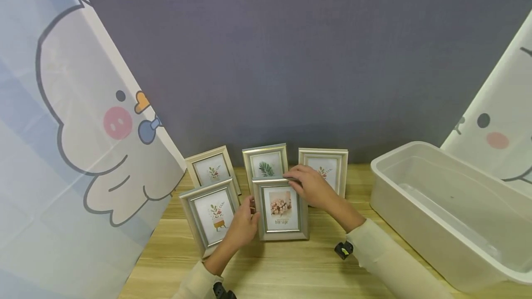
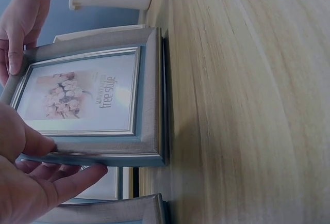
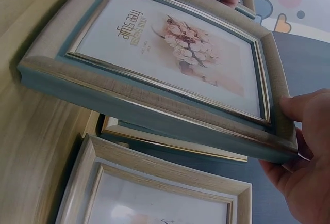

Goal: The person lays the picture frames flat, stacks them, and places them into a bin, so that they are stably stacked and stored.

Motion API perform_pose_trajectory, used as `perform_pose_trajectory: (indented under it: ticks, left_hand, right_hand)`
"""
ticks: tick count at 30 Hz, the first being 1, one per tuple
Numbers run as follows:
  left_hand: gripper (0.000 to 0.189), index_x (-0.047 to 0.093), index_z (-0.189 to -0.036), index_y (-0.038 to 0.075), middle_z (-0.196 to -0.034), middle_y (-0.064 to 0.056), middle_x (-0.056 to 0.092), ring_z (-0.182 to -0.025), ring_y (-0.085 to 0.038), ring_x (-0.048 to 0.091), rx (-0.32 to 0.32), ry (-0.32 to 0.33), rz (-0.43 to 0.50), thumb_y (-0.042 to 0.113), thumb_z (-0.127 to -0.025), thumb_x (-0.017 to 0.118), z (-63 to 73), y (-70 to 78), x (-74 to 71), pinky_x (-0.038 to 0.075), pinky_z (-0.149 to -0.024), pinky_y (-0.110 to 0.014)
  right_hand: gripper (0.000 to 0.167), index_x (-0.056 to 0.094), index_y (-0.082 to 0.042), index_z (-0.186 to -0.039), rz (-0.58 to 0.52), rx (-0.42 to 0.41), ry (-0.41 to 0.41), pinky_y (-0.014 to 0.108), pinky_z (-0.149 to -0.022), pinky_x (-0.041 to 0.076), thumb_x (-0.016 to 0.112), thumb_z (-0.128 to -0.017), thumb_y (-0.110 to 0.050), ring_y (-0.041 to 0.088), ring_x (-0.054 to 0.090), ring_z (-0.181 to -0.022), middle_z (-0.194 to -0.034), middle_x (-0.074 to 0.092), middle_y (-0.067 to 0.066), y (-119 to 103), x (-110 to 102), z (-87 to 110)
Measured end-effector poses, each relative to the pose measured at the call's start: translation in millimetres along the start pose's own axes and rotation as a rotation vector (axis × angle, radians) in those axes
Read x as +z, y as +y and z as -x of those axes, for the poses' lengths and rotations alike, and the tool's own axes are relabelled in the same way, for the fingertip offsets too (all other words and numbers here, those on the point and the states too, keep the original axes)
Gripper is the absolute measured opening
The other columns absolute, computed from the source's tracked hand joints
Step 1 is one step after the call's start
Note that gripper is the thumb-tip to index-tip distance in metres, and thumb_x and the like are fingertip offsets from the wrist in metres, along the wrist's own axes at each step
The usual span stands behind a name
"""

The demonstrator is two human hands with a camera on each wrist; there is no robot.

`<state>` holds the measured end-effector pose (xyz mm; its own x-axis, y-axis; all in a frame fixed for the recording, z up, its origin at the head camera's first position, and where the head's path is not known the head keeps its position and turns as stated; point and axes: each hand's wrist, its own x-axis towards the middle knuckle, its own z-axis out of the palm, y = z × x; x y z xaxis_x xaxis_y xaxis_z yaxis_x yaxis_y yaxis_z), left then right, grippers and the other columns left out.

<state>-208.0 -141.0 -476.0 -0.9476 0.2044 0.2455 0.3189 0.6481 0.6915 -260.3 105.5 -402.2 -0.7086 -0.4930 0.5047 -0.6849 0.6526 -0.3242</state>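
- Five picture frames are standing in two loose rows on the wooden surface [image 1: 282, 271], all facing the wearer.
- The frame in hand, the "free style" frame [image 1: 281, 209], is occupying the front row's middle, partly covering the back-middle frame [image 1: 266, 163]. Its bottom edge is resting on the surface or hanging barely above; cannot tell which.
- Left hand [image 1: 242, 226]: grip is pinching the frame's left side, thumb lying on the moulding, fingers passing around the edge.
- Right hand [image 1: 311, 185]: grip is pinching the top right corner, thumb pressing the face, fingers curling behind.
- To its left, the front-left frame [image 1: 214, 218] is standing angled, overlapping the back-left frame [image 1: 209, 170]. The back-right frame [image 1: 328, 165] is standing behind the right hand, partly hidden by it.
- A pale plastic tub [image 1: 415, 227] is sitting on the right, apart from the frames.
- Progress, as judged: four frames are standing with no hand holding them, so that part is looking done. The fifth is appearing nearly placed, though not yet released; squaring it and letting go are seeming to be what is left. Whether another frame is belonging at front right, the views are not telling.
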Motion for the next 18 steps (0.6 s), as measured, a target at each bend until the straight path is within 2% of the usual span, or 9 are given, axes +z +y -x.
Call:
perform_pose_trajectory:
  ticks: [8, 18]
  left_hand:
    - [0.044, 0.042, -0.139, -0.01, -0.121, -0.023, 0.061, -0.11, -0.035, 0.065, 0.016, 0.0, 0.037, -0.002, -0.099, 0.058, -0.2, 6.2, -5.5, 0.059, -0.089, -0.043]
    - [0.046, 0.045, -0.14, -0.006, -0.118, -0.017, 0.064, -0.107, -0.032, 0.067, 0.109, 0.048, 0.042, -0.001, -0.098, 0.062, -1.2, 21.4, -13.8, 0.061, -0.085, -0.04]
  right_hand:
    - [0.023, 0.074, -0.01, -0.118, -0.006, -0.008, 0.031, 0.046, -0.095, 0.057, 0.071, -0.095, -0.011, 0.028, 0.068, -0.111, -0.121, 0.071, 0.009, -3.4, -11.3, -0.1]
    - [0.023, 0.075, -0.013, -0.119, -0.061, 0.024, 0.043, 0.041, -0.084, 0.059, 0.07, -0.097, -0.013, 0.023, 0.069, -0.105, -0.119, 0.071, 0.005, -2.3, -31.6, 8.7]
